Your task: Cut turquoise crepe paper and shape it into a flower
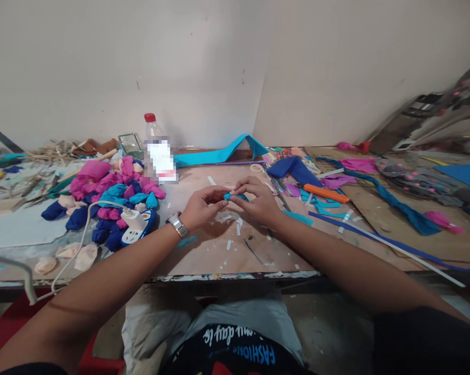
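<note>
Over the middle of the table, my left hand and my right hand meet at the fingertips. Both are closed on one small piece of turquoise fabric, pinched between thumbs and forefingers. Part of the piece is covered by the fingers, so its full shape cannot be made out. Below the hands, white scraps lie on the tabletop. To the left is a pile of stuffed pink, navy and turquoise fabric puffs. Close by my right hand are a turquoise scrap and an orange utility knife.
A bottle with a red cap and a lit phone stand at the back. A corded power strip sits left. A turquoise strip lies along the wall. On the right are blue strips and a white stick.
</note>
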A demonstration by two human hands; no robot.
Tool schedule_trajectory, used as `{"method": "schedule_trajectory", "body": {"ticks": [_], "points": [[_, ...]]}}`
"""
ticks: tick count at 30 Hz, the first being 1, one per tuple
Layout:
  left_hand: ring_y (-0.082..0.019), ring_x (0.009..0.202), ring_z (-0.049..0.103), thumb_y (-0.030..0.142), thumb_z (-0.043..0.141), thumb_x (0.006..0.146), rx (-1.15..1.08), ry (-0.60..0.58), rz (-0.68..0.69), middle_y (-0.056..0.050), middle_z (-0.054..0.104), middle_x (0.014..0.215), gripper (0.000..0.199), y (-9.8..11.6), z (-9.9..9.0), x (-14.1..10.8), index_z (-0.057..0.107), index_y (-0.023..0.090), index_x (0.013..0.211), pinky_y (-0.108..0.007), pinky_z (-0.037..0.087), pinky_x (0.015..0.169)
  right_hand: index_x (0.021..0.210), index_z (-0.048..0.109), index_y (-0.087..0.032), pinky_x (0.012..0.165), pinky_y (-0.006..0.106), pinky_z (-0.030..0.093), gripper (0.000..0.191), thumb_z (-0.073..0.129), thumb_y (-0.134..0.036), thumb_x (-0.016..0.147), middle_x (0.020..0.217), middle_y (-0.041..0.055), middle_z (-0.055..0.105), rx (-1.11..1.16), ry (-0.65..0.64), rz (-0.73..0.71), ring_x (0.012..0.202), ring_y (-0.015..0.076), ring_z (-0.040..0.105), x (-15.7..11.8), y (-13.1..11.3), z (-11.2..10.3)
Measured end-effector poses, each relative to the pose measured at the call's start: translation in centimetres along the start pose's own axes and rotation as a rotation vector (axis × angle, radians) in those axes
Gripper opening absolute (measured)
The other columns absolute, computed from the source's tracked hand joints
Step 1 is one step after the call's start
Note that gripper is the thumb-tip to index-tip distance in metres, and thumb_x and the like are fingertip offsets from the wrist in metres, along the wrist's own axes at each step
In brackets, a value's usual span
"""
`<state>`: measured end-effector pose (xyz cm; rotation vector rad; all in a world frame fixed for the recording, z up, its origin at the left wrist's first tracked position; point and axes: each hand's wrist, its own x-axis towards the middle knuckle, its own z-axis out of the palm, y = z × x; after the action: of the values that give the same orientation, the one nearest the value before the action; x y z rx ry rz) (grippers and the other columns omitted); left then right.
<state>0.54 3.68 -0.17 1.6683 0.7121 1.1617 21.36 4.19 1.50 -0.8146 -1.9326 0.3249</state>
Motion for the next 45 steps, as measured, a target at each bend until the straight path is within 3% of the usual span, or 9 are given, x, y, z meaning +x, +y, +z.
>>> {"method": "schedule_trajectory", "body": {"ticks": [14, 26, 36, 45], "points": [[-0.018, 0.081, 0.07, 0.041, 0.074, 0.086, 0.199, 0.06, 0.041, -0.007, 0.076, 0.092, 0.029, 0.2, -0.11, -0.12, 0.071, 0.017, 0.1, -0.029, 0.054, 0.074, 0.078, 0.07, -0.022, 0.088, 0.041, 0.053, 0.022, 0.076, -0.041, 0.087, 0.092, 0.0051, 0.069, 0.137, -0.066, 0.031, 0.093, 0.0213, 0.067, -0.11, 0.23, 0.2], [-0.016, 0.083, 0.067, 0.032, 0.066, 0.093, 0.33, 0.003, 0.176, -0.005, 0.073, 0.095, 0.021, 0.05, -0.38, -0.36, 0.068, 0.019, 0.109, -0.028, 0.053, 0.076, 0.079, 0.071, -0.022, 0.087, 0.041, 0.051, 0.023, 0.076, -0.043, 0.087, 0.092, 0.0055, 0.068, 0.184, -0.088, 0.065, 0.091, 0.0218, 0.066, -0.12, 0.3, 0.27], [-0.017, 0.08, 0.07, 0.032, 0.067, 0.092, 0.372, 0.007, 0.119, -0.006, 0.075, 0.091, 0.021, 0.05, -0.46, -0.33, 0.07, 0.018, 0.108, -0.03, 0.055, 0.076, 0.078, 0.069, -0.022, 0.085, 0.04, 0.051, 0.024, 0.075, -0.043, 0.088, 0.091, 0.0058, 0.069, 0.162, -0.101, 0.049, 0.091, 0.0217, 0.066, -0.17, 0.74, 0.41], [-0.024, 0.095, 0.076, 0.035, 0.074, 0.088, 0.148, -0.008, -0.004, -0.012, 0.078, 0.103, 0.037, -0.16, -0.25, -0.34, 0.059, 0.018, 0.118, -0.036, 0.059, 0.084, 0.078, 0.07, -0.021, 0.085, 0.041, 0.051, 0.023, 0.075, -0.042, 0.088, 0.092, 0.0067, 0.069, 0.091, -0.082, 0.032, 0.091, 0.0227, 0.067, -0.04, 0.9, 0.15]]}}
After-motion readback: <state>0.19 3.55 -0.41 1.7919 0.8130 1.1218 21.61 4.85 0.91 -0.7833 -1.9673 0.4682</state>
